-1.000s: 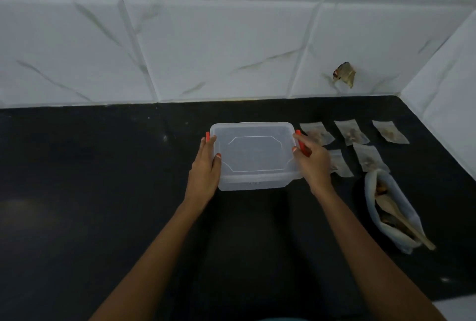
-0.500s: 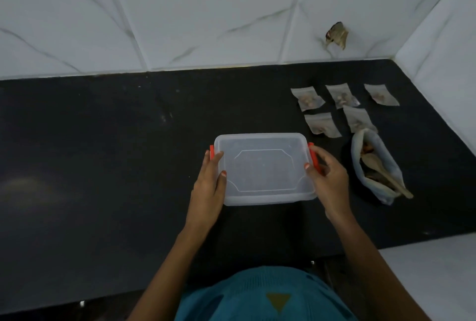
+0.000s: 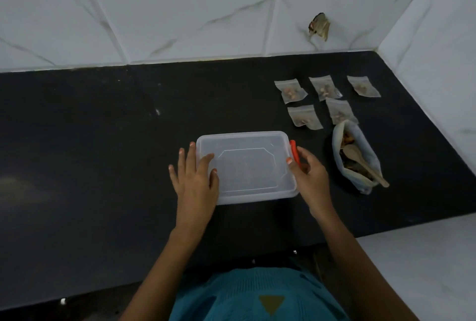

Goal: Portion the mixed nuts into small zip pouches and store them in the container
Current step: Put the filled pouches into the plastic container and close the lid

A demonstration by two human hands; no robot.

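A clear plastic container [image 3: 247, 166] with its lid on sits on the black counter in front of me. My left hand [image 3: 195, 179] lies flat on the lid's left part, fingers straight and spread, and hides the left clip. My right hand [image 3: 307, 174] holds the orange clip [image 3: 293, 152] on the container's right side, thumb on the lid edge and fingers curled behind the clip. Several small zip pouches [image 3: 305, 116] with nuts inside lie in two rows at the back right. An open bag of mixed nuts [image 3: 360, 174] with a wooden spoon [image 3: 365, 165] in it lies right of the container.
The black counter [image 3: 103, 153] stretches wide to the left. White marble-patterned tile walls [image 3: 180, 11] close off the back and the right side. A brownish scrap [image 3: 319, 26] sticks to the back wall. The counter's front edge is near my body, with a white surface at lower right.
The container has come nearer to me, away from the pouches. My left hand has left the container's left side and now lies flat on the lid. My right hand stays at the right clip.
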